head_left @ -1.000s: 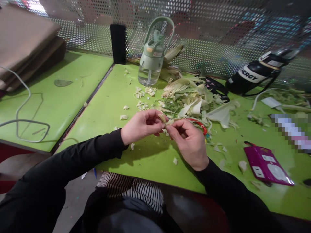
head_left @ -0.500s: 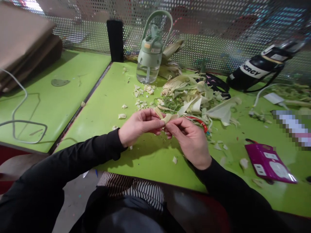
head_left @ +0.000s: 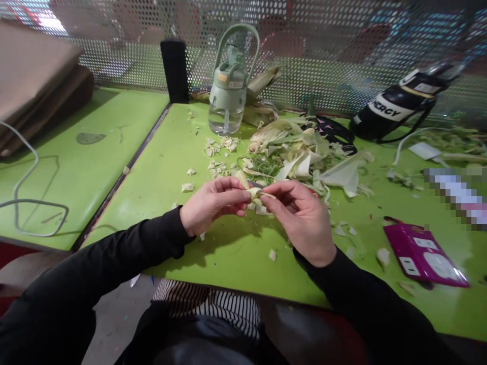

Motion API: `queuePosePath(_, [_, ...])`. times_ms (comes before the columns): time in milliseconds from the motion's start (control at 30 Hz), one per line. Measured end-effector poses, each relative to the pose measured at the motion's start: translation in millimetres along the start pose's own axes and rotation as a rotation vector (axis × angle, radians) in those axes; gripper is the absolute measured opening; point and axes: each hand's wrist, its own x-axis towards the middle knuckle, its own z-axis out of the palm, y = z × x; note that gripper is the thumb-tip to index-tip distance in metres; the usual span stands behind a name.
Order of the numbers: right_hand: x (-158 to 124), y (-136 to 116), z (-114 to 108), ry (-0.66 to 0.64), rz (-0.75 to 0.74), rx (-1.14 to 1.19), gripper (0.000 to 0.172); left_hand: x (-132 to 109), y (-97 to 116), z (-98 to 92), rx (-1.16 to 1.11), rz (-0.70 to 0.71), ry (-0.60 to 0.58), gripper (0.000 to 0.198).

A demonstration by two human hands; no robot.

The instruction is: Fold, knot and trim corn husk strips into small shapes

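Between my two hands is a pale strip of corn husk [head_left: 254, 193], folded or twisted at its middle. My left hand [head_left: 209, 205] pinches one side of it between thumb and fingers, and a pointed end sticks up past the fingertips. The other side is pinched by my right hand [head_left: 304, 215], with a thin end stretched towards it. Just beyond my fingers lies a heap of corn husks [head_left: 300, 157] with green shreds. A grey blade [head_left: 255, 184] and a bit of red show behind my hands, mostly hidden. Small cut husk bits [head_left: 217, 167] are scattered left of the heap.
A green water bottle [head_left: 228, 96] and a black phone-like slab [head_left: 174, 71] stand by the perforated screen. At right are a black flask [head_left: 395, 111], a purple packet [head_left: 422, 253] and a white cable. Brown paper bags [head_left: 34, 86] and another cable lie left, beyond the table gap.
My hands have drawn slightly apart, and the husk strip is pulled between them with a thin end towards the right hand. The grey blade behind now shows. The view has shifted a little.
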Motion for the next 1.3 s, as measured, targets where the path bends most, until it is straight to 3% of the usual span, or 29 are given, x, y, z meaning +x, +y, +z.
queuePosePath(200, [4,-2,-9,-0.061,-0.418,-0.277,0.017,0,0,-2.3,0.106,-0.052,-0.01,0.01])
queuePosePath(333, [7,-9,-9,-0.137,-0.394,-0.274,0.011,0,0,-3.0,0.37,0.036,-0.004,0.014])
queuePosePath(467, [2,-10,-4,-0.084,-0.324,-0.356,0.01,-1,-5,-3.1,0.615,0.193,0.046,0.013])
queuePosePath(667, [-5,-8,2,0.001,-0.557,-0.536,0.01,-1,-7,-3.3,0.614,0.214,-0.044,0.012])
queuePosePath(800, [-6,-10,4,0.01,-0.509,-0.524,0.017,-2,-3,-2.4,0.557,0.21,-0.042,0.015])
queuePosePath(967, [-3,-11,0,0.007,-0.35,-0.459,0.012,-2,-3,-1.6,0.429,0.156,-0.054,0.006])
queuePosePath(1100, [3,-10,-5,-0.084,-0.178,-0.319,0.023,-3,-2,-0.7,0.319,0.052,-0.08,0.006])
queuePosePath(1200, [6,-8,-6,-0.153,-0.12,-0.2,0.01,-4,-1,-1.2,0.28,-0.035,-0.125,0.008])
queuePosePath(1300, [6,-5,-6,-0.153,-0.167,-0.138,0.007,-4,1,-3.0,0.222,-0.12,-0.15,0.009])
